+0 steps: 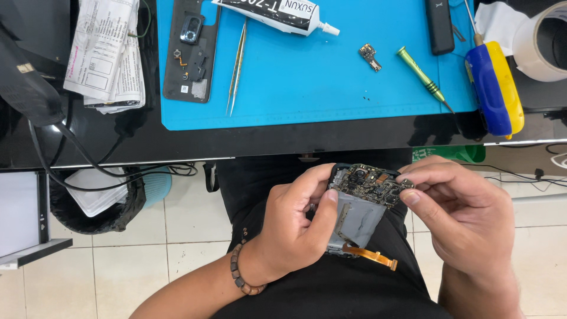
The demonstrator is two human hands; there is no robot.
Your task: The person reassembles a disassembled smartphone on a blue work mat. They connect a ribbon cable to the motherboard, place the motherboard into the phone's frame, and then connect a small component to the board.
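My left hand (295,227) grips an opened phone body (361,215) over my lap, thumb pressed on its silver inner frame. The phone's circuit board (372,182) is exposed at the top end, and an orange flex cable (371,255) hangs from the bottom. My right hand (466,215) pinches the right edge of the circuit board with fingertips and thumb. On the blue mat (307,71) above lie the phone's black back cover (192,53), metal tweezers (237,68), a small loose board piece (370,57) and a green screwdriver (423,75).
A glue tube (274,13) lies at the mat's top. A blue and yellow tool handle (495,88), a tape roll (543,41) and a black slim device (440,26) sit at the right. Folded papers (109,53) and black cables (71,147) are at the left, a bin (100,201) below.
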